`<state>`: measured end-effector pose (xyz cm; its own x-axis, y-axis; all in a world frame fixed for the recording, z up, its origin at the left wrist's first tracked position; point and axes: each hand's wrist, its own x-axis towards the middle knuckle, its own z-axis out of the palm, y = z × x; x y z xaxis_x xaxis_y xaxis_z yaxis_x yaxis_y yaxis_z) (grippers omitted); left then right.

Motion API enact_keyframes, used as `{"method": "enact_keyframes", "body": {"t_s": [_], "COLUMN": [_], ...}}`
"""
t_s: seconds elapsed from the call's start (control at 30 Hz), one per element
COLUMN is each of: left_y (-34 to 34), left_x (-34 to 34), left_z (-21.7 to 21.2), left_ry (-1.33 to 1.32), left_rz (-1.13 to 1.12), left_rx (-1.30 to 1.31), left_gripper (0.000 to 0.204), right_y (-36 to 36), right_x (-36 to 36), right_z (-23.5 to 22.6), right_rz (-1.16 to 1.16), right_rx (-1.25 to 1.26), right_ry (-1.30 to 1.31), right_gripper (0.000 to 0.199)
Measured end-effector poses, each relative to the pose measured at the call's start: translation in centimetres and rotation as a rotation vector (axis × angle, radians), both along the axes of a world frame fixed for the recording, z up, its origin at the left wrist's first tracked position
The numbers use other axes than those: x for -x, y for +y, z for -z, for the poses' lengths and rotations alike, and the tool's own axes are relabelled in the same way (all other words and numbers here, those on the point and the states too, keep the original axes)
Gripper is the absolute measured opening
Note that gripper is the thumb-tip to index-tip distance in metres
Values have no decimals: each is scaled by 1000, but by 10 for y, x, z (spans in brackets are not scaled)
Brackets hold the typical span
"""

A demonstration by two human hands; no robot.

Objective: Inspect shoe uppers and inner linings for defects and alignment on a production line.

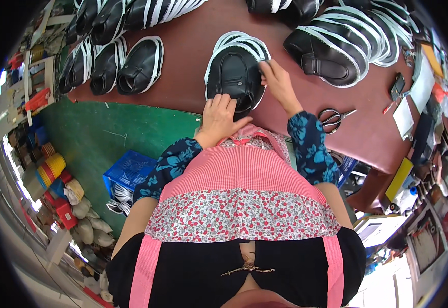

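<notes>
Fingers (223, 102) of your left hand (216, 120) grasp the near end of a black, leather-look shoe upper with a white toothed rim (234, 69), the thumb spread to the other side. Your right hand (279, 86) has its fingers bent and drawn together at the upper's right rim; what exactly they pinch cannot be told. The upper lies in front of you on the dark red worktop (185, 51), its rounded toe pointing away from you, with more white rims (239, 36) fanned out beneath its far end. Just to the right of your right wrist lie scissors with black looped handles and metal blades (338, 117). Farther off on your right sit a small black rectangular device (397, 86) and a long overlapping row of black uppers edged in white (337, 51). To your left, more white-edged black shoes (138, 69) stand side by side. Nearer you, a smooth green surface (93, 126) borders the worktop, and a bright blue box-shaped container (129, 170) sits by your dark blue, flower-patterned left sleeve (171, 161).
</notes>
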<state>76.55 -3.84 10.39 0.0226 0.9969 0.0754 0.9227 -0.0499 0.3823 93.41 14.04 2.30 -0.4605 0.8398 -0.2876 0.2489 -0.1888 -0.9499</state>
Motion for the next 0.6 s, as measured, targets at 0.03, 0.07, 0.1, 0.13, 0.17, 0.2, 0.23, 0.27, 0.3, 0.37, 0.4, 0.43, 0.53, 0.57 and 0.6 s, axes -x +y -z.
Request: {"method": "enact_keyframes", "body": {"t_s": [0.03,0.07,0.1,0.13,0.17,0.2,0.23,0.27,0.3,0.37,0.4,0.43,0.53,0.57,0.6], "left_y": [1,-2,-6,-11,-12,-12,-11,-10,-9,-9,-9,-8,-20,-24,-27], "left_x": [-4,-5,-8,-10,-9,-10,-10,-9,-7,-2,0,2,4,5,8], "left_z": [8,14,19,24,29,29,30,31,31,31,32,33,34,34,32], "left_ry": [7,18,25,-6,-35,-30,-86,-143,-139,-164,-164,-188,-227,-238,-238], "left_rz": [-18,-40,-63,-91,-115,-126,-150,-172,-182,-208,-206,-190,-152,-125,-130], "left_rx": [-17,-32,-33,-35,-38,-42,-49,-57,-67,-67,-74,-73,-54,-31,-29], "left_gripper": [44,40,40,35,31,31,27,24,24,23,23,23,23,23,24], "right_y": [8,9,12,16,20,24,26,28,29,33,36,43,61,67,71], "right_x": [5,17,27,37,47,56,66,73,80,97,104,111,119,115,114], "right_z": [7,9,9,9,12,20,27,37,39,44,46,48,43,36,28], "right_rz": [-172,-246,-266,-375,-478,-486,-491,-495,-503,-488,-464,-459,-177,-172,-330], "right_rx": [-279,-531,-536,-570,-606,-613,-660,-708,-747,-727,-692,-697,-426,-427,-406], "right_ry": [-226,-263,-250,-350,-451,-444,-476,-511,-496,-510,-533,-536,-600,-602,-528], "right_gripper": [33,35,35,34,33,33,32,32,34,35,37,37,43,43,43]}}
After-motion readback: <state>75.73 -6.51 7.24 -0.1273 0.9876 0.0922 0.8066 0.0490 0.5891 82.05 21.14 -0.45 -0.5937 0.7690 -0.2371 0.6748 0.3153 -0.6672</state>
